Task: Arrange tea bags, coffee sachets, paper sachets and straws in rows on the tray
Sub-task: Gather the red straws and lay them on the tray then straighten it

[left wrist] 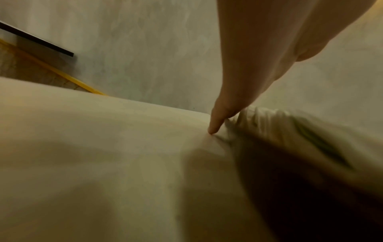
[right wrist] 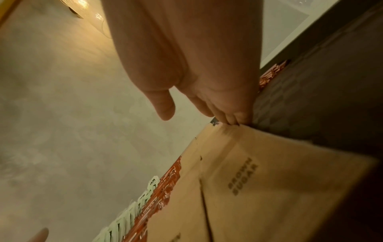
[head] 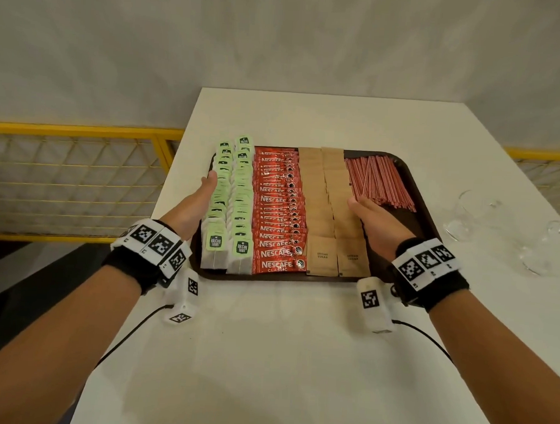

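Between the flat, straight-fingered left hand [head: 197,204] and right hand [head: 380,220], both holding nothing, a hard inward squeeze could buckle the green-tagged white paper tea bags [head: 228,206] and brown paper sachets [head: 329,211].

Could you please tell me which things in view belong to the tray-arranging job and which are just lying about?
Part of the job:
- tray
- tea bags
- coffee sachets
- brown sugar sachets
- straws
- left hand, flat against the tea bags
- right hand, flat beside the sugar sachets

Just lying about:
- glassware
- yellow railing
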`<move>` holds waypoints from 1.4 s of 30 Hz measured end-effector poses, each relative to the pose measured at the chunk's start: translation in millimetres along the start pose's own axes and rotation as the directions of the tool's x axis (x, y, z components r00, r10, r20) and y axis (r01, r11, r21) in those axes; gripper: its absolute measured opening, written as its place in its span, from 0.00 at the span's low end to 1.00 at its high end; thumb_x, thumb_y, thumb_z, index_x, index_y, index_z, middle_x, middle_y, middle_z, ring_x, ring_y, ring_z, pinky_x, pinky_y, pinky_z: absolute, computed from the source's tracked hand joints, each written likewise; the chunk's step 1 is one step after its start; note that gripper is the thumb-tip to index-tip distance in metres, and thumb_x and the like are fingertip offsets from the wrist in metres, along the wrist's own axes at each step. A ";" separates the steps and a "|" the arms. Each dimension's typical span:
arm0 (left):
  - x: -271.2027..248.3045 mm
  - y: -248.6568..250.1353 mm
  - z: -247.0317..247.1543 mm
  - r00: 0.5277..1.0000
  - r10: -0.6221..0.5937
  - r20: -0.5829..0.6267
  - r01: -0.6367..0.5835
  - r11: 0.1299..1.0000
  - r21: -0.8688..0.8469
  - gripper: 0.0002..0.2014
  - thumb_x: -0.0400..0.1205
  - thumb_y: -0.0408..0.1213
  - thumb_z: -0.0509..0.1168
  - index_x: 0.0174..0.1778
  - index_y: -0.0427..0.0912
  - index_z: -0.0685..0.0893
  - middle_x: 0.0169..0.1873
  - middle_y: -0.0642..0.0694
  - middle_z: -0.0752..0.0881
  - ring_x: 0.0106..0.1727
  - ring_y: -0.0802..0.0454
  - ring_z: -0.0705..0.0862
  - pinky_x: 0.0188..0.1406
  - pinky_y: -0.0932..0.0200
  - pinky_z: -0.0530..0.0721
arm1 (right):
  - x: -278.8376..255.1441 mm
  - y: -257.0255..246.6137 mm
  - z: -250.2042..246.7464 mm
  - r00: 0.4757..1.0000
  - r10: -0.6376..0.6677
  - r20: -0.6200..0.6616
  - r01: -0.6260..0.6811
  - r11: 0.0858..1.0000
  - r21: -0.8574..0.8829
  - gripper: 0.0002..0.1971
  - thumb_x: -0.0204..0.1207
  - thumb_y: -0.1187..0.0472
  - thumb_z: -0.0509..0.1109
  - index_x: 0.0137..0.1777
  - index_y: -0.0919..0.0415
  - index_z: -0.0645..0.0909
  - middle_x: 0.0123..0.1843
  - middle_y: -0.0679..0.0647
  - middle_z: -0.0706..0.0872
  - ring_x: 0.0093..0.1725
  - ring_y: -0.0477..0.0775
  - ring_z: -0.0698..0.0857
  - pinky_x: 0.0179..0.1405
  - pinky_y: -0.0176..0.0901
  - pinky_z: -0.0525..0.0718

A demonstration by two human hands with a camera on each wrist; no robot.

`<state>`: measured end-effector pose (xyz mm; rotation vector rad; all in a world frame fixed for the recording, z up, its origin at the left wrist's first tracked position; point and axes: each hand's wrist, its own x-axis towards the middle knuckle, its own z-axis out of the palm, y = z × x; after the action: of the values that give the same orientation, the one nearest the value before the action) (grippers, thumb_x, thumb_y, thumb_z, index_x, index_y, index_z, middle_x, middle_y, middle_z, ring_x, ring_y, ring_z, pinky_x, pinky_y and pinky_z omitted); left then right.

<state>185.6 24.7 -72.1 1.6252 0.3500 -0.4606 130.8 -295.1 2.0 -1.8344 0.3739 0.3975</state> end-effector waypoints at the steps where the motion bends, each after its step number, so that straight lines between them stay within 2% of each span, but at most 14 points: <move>1: -5.4 4.1 4.0 1.000 -0.008 -0.006 0.008 1.000 0.016 0.65 0.49 0.85 0.59 0.82 0.60 0.54 0.79 0.51 0.66 0.79 0.51 0.66 0.79 0.44 0.62 | -1.2 -1.0 -1.0 1.000 -0.004 -0.009 0.004 1.000 0.005 0.28 0.85 0.51 0.56 0.82 0.59 0.55 0.81 0.50 0.62 0.80 0.52 0.62 0.77 0.45 0.59; 3: -23.2 19.9 14.3 0.999 -0.011 -0.032 0.011 1.000 0.011 0.62 0.53 0.84 0.59 0.83 0.59 0.53 0.80 0.52 0.64 0.80 0.52 0.64 0.80 0.46 0.58 | -1.4 -4.1 -5.1 0.999 -0.020 -0.032 0.021 1.000 0.011 0.30 0.85 0.50 0.56 0.83 0.57 0.53 0.83 0.52 0.59 0.81 0.53 0.60 0.77 0.45 0.59; 6: -29.3 45.7 17.4 0.988 -0.002 -0.156 0.003 1.000 0.008 0.41 0.78 0.71 0.46 0.84 0.52 0.49 0.82 0.52 0.56 0.83 0.52 0.54 0.81 0.50 0.49 | 3.1 -21.0 -13.0 0.995 -0.081 -0.066 0.079 0.997 -0.020 0.29 0.85 0.48 0.54 0.84 0.53 0.52 0.84 0.50 0.57 0.81 0.53 0.59 0.77 0.46 0.57; 10: -14.9 70.2 7.3 0.976 0.020 -0.218 -0.023 1.000 -0.007 0.37 0.82 0.66 0.43 0.84 0.49 0.49 0.83 0.48 0.53 0.83 0.53 0.51 0.81 0.48 0.48 | 36.9 -50.2 -15.5 0.983 -0.173 -0.056 0.162 0.972 -0.173 0.29 0.85 0.44 0.50 0.83 0.54 0.54 0.84 0.49 0.56 0.82 0.49 0.56 0.75 0.39 0.53; 14: -6.4 89.8 8.0 0.986 -0.013 -0.168 0.007 0.999 -0.032 0.37 0.84 0.63 0.39 0.84 0.42 0.47 0.83 0.43 0.53 0.84 0.49 0.51 0.82 0.49 0.49 | 81.3 -68.6 -10.0 0.992 -0.115 -0.045 0.098 0.956 -0.277 0.32 0.84 0.40 0.48 0.83 0.56 0.55 0.84 0.55 0.58 0.82 0.56 0.59 0.80 0.51 0.56; 16: -5.5 96.9 15.8 0.984 -0.122 -0.130 0.104 0.984 -0.142 0.34 0.88 0.53 0.31 0.80 0.26 0.49 0.82 0.32 0.52 0.83 0.40 0.49 0.76 0.75 0.45 | 93.6 -69.4 -6.9 0.995 -0.085 -0.050 0.061 0.926 -0.372 0.32 0.85 0.41 0.46 0.83 0.60 0.56 0.83 0.57 0.58 0.82 0.58 0.59 0.81 0.52 0.56; 17: -5.1 100.8 20.0 0.975 -0.159 -0.154 0.134 0.977 -0.165 0.32 0.89 0.44 0.27 0.77 0.18 0.49 0.79 0.24 0.51 0.82 0.35 0.49 0.62 0.90 0.46 | 98.5 -68.4 -4.8 0.996 -0.080 -0.046 0.055 0.914 -0.403 0.32 0.85 0.42 0.45 0.82 0.61 0.56 0.83 0.59 0.59 0.82 0.59 0.59 0.81 0.52 0.56; 19: -6.5 103.7 25.3 0.966 -0.165 -0.197 0.133 0.977 -0.168 0.28 0.89 0.35 0.26 0.72 0.11 0.49 0.76 0.17 0.52 0.79 0.30 0.50 0.48 0.96 0.52 | 100.8 -67.4 0.5 0.997 -0.071 -0.022 0.054 0.894 -0.444 0.31 0.86 0.44 0.45 0.82 0.63 0.56 0.83 0.60 0.59 0.82 0.59 0.59 0.81 0.52 0.55; 22: -10.5 106.6 31.5 0.997 -0.020 -0.079 0.029 0.993 0.114 0.35 0.88 0.51 0.30 0.78 0.21 0.54 0.79 0.28 0.57 0.80 0.36 0.55 0.59 0.62 0.71 | 106.0 -64.1 2.4 0.998 -0.065 0.009 0.063 0.898 -0.435 0.30 0.86 0.46 0.45 0.82 0.64 0.55 0.83 0.61 0.57 0.82 0.59 0.58 0.81 0.52 0.55; 26: -16.8 110.4 35.1 1.000 -0.023 -0.009 0.024 0.991 0.134 0.34 0.87 0.58 0.32 0.77 0.40 0.66 0.73 0.48 0.72 0.75 0.52 0.67 0.59 0.60 0.63 | 112.5 -62.6 -0.4 0.995 -0.093 0.024 0.094 0.887 -0.453 0.32 0.85 0.45 0.48 0.82 0.65 0.54 0.84 0.60 0.56 0.82 0.58 0.57 0.81 0.54 0.53; 30: -5.5 111.4 29.0 0.993 0.033 -0.114 -0.004 0.969 0.247 0.34 0.86 0.60 0.37 0.83 0.41 0.54 0.81 0.48 0.58 0.82 0.48 0.57 0.78 0.50 0.56 | 118.8 -77.2 8.6 0.980 -0.197 -0.005 0.159 0.805 -0.571 0.30 0.86 0.49 0.52 0.83 0.63 0.52 0.83 0.59 0.57 0.82 0.59 0.58 0.79 0.50 0.57; 36: 2.8 95.2 27.5 0.998 0.040 0.039 -0.055 0.527 0.848 0.46 0.81 0.65 0.51 0.83 0.41 0.37 0.83 0.44 0.37 0.83 0.47 0.36 0.82 0.43 0.42 | 121.2 -119.5 78.6 0.907 -0.253 0.336 0.421 0.565 -0.710 0.19 0.86 0.56 0.54 0.73 0.60 0.74 0.73 0.57 0.76 0.71 0.56 0.74 0.68 0.44 0.70; 40: 12.4 95.5 30.1 0.991 -0.023 -0.131 0.116 0.641 0.758 0.27 0.89 0.41 0.47 0.83 0.38 0.49 0.83 0.36 0.43 0.83 0.39 0.39 0.81 0.42 0.42 | 135.1 -133.7 119.5 0.892 -0.278 0.356 0.449 0.460 -0.766 0.17 0.84 0.61 0.57 0.70 0.61 0.77 0.70 0.57 0.80 0.67 0.57 0.79 0.61 0.41 0.75; 42: 12.9 97.9 31.4 0.989 -0.005 -0.147 0.127 0.533 0.837 0.23 0.90 0.35 0.43 0.82 0.38 0.55 0.82 0.33 0.44 0.82 0.35 0.39 0.81 0.43 0.40 | 142.8 -138.3 128.2 0.901 -0.264 0.344 0.431 0.447 -0.784 0.19 0.83 0.65 0.56 0.73 0.60 0.74 0.73 0.57 0.76 0.70 0.58 0.76 0.67 0.44 0.74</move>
<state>241.4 -17.5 4.3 2.6341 0.2932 -0.6418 309.3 -140.7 19.4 -2.7473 -0.4506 0.4865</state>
